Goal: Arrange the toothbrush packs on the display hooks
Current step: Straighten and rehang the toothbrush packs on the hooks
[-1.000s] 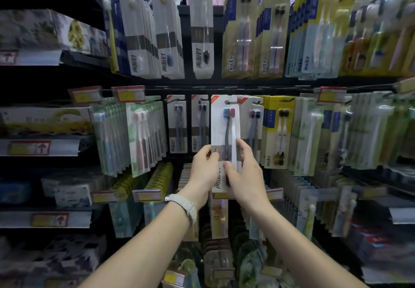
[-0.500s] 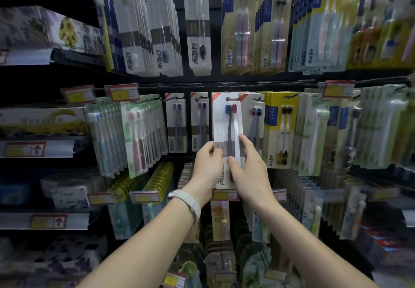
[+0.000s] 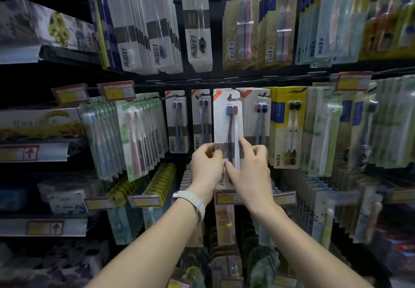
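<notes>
A white toothbrush pack (image 3: 226, 121) with a blue-headed and a red-headed brush hangs upright in the middle row, its top hole at a black display hook (image 3: 229, 97). My left hand (image 3: 205, 166) pinches the pack's lower left edge. My right hand (image 3: 251, 166) grips the lower right edge, its thumb on the front of the card. More white packs (image 3: 258, 116) hang just right of it. The pack's bottom is hidden behind my hands.
Hanging rows of toothbrush packs fill the rack: white ones (image 3: 177, 121) left, yellow ones (image 3: 289, 125) right, more above (image 3: 197, 22) and below. Yellow price tags (image 3: 116, 91) stick out on hook ends. Boxed goods (image 3: 38, 123) sit on shelves at the left.
Both hands have lifted the white pack up and slightly toward the rack, so its top hole now sits at the hook. The grip on it is unchanged.
</notes>
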Tool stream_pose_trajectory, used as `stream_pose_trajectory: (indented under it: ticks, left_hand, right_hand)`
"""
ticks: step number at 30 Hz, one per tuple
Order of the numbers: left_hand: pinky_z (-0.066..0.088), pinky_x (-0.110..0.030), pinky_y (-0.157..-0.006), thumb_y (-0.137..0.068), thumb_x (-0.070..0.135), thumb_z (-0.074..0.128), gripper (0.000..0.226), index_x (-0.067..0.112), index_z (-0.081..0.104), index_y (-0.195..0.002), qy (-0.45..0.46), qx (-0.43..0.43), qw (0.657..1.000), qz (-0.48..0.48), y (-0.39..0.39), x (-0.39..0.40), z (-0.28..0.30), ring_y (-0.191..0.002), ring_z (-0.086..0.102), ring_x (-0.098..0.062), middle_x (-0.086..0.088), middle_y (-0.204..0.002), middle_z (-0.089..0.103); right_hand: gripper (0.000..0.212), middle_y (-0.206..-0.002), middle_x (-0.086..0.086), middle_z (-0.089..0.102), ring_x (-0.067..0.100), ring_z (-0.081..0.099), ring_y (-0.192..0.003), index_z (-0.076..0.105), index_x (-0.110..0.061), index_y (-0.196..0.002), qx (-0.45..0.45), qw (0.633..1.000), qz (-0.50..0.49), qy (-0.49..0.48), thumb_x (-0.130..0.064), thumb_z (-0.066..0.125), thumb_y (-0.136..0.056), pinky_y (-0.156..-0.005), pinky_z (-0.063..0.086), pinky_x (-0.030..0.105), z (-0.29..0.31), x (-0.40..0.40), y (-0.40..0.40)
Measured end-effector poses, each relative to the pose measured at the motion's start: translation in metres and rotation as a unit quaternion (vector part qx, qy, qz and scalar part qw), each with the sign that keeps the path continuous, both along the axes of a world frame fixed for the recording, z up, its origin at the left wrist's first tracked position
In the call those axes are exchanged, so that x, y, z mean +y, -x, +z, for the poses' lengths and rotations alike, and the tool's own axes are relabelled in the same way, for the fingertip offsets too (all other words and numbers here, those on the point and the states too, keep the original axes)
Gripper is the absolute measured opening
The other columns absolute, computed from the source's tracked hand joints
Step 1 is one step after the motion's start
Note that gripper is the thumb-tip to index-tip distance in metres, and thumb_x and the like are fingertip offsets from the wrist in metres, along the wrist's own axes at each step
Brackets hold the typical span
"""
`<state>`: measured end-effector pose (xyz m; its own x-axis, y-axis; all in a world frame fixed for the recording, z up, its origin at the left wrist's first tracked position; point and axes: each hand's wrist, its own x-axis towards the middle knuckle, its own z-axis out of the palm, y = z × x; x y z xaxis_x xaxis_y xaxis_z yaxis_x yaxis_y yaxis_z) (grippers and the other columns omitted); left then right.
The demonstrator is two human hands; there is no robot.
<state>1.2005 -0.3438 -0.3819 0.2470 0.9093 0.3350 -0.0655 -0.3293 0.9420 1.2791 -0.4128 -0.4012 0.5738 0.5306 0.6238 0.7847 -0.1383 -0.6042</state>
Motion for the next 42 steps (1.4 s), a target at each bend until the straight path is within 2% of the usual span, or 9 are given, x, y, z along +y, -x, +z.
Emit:
stream_pose_trajectory:
  ticks: [4, 9, 14, 20, 26, 28, 33, 37, 42]
  left_hand:
    - [0.055, -0.026, -0.08, -0.093, 0.018, 0.068, 0.011, 0.028, 0.064, -0.095, -0.007, 0.007, 0.999, 0.049, -0.01, 0.019, -0.005, -0.092, 0.067, -0.011, 0.006, -0.094, 0.069]
    - [0.044, -0.015, -0.067, -0.094, 0.019, 0.069, 0.01, 0.026, 0.066, -0.1, -0.014, 0.008, 0.998, 0.053, -0.022, 0.034, -0.014, -0.094, 0.065, -0.01, 0.005, -0.099, 0.069]
    - [0.054, -0.033, -0.088, -0.092, 0.02, 0.07, 0.014, 0.027, 0.064, -0.102, -0.055, 0.007, 0.996, 0.074, -0.032, 0.045, -0.024, -0.1, 0.064, -0.016, 0.006, -0.098, 0.068]
    - [0.055, -0.036, -0.088, -0.091, 0.021, 0.071, 0.011, 0.028, 0.062, -0.095, -0.079, 0.009, 0.994, 0.081, -0.035, 0.056, -0.027, -0.1, 0.064, -0.019, 0.007, -0.093, 0.068]
    - [0.047, -0.015, -0.071, -0.092, 0.02, 0.071, 0.009, 0.024, 0.064, -0.096, -0.062, 0.001, 0.996, 0.061, -0.031, 0.057, -0.027, -0.094, 0.064, -0.012, 0.007, -0.094, 0.068]
    - [0.048, -0.015, -0.073, -0.091, 0.019, 0.072, 0.01, 0.023, 0.065, -0.097, -0.06, 0.0, 0.997, 0.057, -0.028, 0.055, -0.027, -0.093, 0.065, -0.009, 0.007, -0.095, 0.069]
    - [0.043, -0.004, -0.063, -0.091, 0.02, 0.072, 0.02, 0.022, 0.062, -0.108, -0.044, 0.003, 0.998, 0.051, -0.014, 0.049, -0.023, -0.091, 0.062, -0.007, 0.007, -0.098, 0.067]
    - [0.052, -0.031, -0.092, -0.093, 0.017, 0.066, 0.01, 0.021, 0.064, -0.102, -0.026, 0.003, 0.997, 0.071, 0.005, 0.054, -0.014, -0.099, 0.066, -0.019, 0.008, -0.091, 0.066]
    - [0.055, -0.045, -0.095, -0.098, 0.019, 0.055, 0.014, 0.03, 0.063, -0.095, 0.02, -0.001, 0.997, 0.078, 0.035, 0.069, -0.005, -0.101, 0.066, -0.021, 0.003, -0.101, 0.068]
  right_hand:
    - [0.071, -0.12, -0.001, 0.039, 0.014, 0.058, -0.088, 0.03, -0.028, -0.153, -0.015, 1.0, -0.021, -0.002, -0.037, 0.067, -0.093, -0.08, 0.056, 0.032, -0.004, 0.016, -0.003]
    - [0.069, -0.123, 0.001, 0.041, 0.017, 0.059, -0.091, 0.029, -0.03, -0.151, -0.037, 0.998, -0.052, -0.021, -0.035, 0.066, -0.093, -0.072, 0.054, 0.031, -0.015, 0.032, -0.012]
    - [0.068, -0.124, 0.004, 0.041, 0.021, 0.059, -0.098, 0.028, -0.033, -0.15, -0.05, 0.996, -0.06, -0.039, -0.033, 0.066, -0.094, -0.07, 0.05, 0.028, -0.024, 0.044, -0.02]
    - [0.068, -0.121, 0.003, 0.04, 0.022, 0.061, -0.095, 0.028, -0.03, -0.148, -0.057, 0.996, -0.054, -0.047, -0.031, 0.067, -0.093, -0.07, 0.053, 0.031, -0.027, 0.053, -0.024]
    - [0.066, -0.125, 0.003, 0.039, 0.025, 0.062, -0.098, 0.028, -0.029, -0.148, -0.054, 0.996, -0.058, -0.034, -0.033, 0.067, -0.094, -0.07, 0.046, 0.029, -0.026, 0.053, -0.024]
    - [0.068, -0.128, 0.004, 0.04, 0.025, 0.06, -0.103, 0.028, -0.029, -0.148, -0.046, 0.997, -0.06, -0.029, -0.034, 0.067, -0.093, -0.072, 0.043, 0.027, -0.026, 0.051, -0.021]
    - [0.063, -0.127, 0.005, 0.044, 0.023, 0.051, -0.111, 0.039, -0.021, -0.142, -0.072, 0.989, -0.084, -0.1, -0.029, 0.07, -0.087, -0.091, 0.05, 0.038, -0.026, 0.041, -0.007]
    - [0.033, -0.11, -0.002, 0.053, 0.015, 0.054, -0.099, 0.055, -0.016, -0.122, -0.108, 0.977, 0.05, -0.176, -0.014, 0.062, -0.09, -0.085, 0.051, 0.038, -0.017, 0.035, 0.019]
    - [0.02, -0.107, -0.008, 0.064, 0.007, 0.059, -0.102, 0.062, -0.025, -0.114, 0.106, 0.972, 0.187, -0.091, -0.018, 0.053, -0.097, -0.089, 0.051, 0.029, 0.002, 0.054, 0.056]
